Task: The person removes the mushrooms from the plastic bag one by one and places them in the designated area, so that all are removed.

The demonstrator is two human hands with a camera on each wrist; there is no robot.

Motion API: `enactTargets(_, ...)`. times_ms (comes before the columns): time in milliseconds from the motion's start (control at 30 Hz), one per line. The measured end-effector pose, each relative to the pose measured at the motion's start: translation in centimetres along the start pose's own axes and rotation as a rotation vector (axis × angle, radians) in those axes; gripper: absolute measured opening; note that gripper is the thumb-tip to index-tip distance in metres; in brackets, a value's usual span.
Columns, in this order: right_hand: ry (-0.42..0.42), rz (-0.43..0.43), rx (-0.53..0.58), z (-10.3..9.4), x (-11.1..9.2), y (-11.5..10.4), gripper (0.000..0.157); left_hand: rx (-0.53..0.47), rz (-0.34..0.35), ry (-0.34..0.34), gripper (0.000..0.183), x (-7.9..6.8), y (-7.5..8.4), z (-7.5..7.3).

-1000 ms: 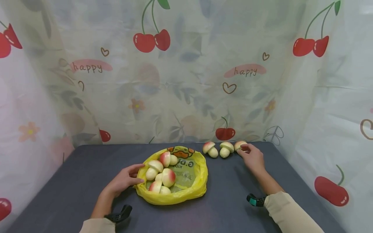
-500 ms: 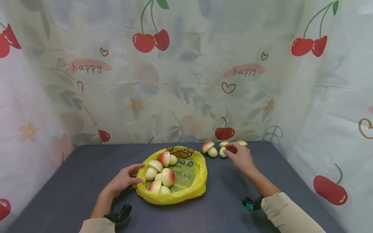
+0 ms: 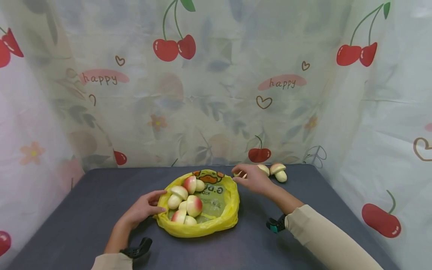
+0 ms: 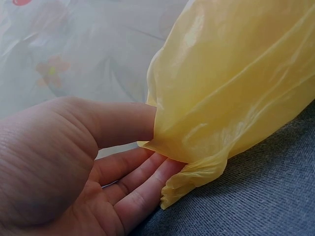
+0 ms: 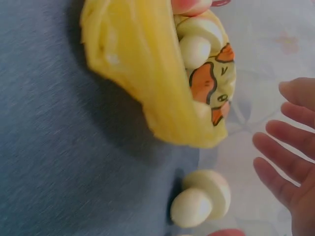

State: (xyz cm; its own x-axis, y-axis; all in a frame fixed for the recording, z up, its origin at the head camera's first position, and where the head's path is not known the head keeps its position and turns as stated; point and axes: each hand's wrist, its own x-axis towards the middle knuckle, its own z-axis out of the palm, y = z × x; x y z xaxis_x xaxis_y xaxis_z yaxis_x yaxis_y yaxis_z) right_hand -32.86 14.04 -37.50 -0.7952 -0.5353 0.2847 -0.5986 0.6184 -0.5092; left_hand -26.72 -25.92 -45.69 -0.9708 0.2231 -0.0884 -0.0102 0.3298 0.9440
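A yellow plastic bag (image 3: pixel 199 230) with a rolled-down rim holds several toy mushrooms (image 3: pixel 179 197) with cream and pink-red caps. At its left edge my left hand (image 3: pixel 145 208) grips the rim; in the left wrist view the thumb and fingers disappear behind the plastic (image 4: pixel 221 88). My right hand (image 3: pixel 254 180) is over the leftmost mushroom (image 3: pixel 240 174) of three beyond the bag, mostly covering it. Seen from the right wrist, that hand (image 5: pixel 295 142) has its fingers spread and straight, apart from a mushroom (image 5: pixel 202 199) nearby.
Two more mushrooms stand to the right of my right hand, one partly hidden (image 3: pixel 264 169) and one with a pinkish cap (image 3: pixel 278 172). The dark table (image 3: pixel 209 255) ends at a cherry-printed curtain (image 3: pixel 216 112). Curtains also hang on both sides.
My right hand has moved left along the row, from the rightmost mushroom past the middle one to the leftmost. The rightmost mushroom now shows fully. My left hand stays at the bag's rim.
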Motion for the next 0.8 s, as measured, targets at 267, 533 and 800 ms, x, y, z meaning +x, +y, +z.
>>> enactTargets(267,-0.19,-0.018,-0.005,0.7,2.8,-2.1,0.034,-0.002,-0.013,0.003,0.072,0.0,0.0,0.0)
enactTargets(533,-0.407,0.022,0.094,1.9,5.2,-3.2,0.052,-0.014,-0.019,-0.012,0.072,0.2,-0.2,0.1)
enactTargets(800,-0.434,0.039,0.196,4.6,6.8,-3.8,0.052,-0.02,-0.009,-0.014,0.072,0.2,-0.2,-0.2)
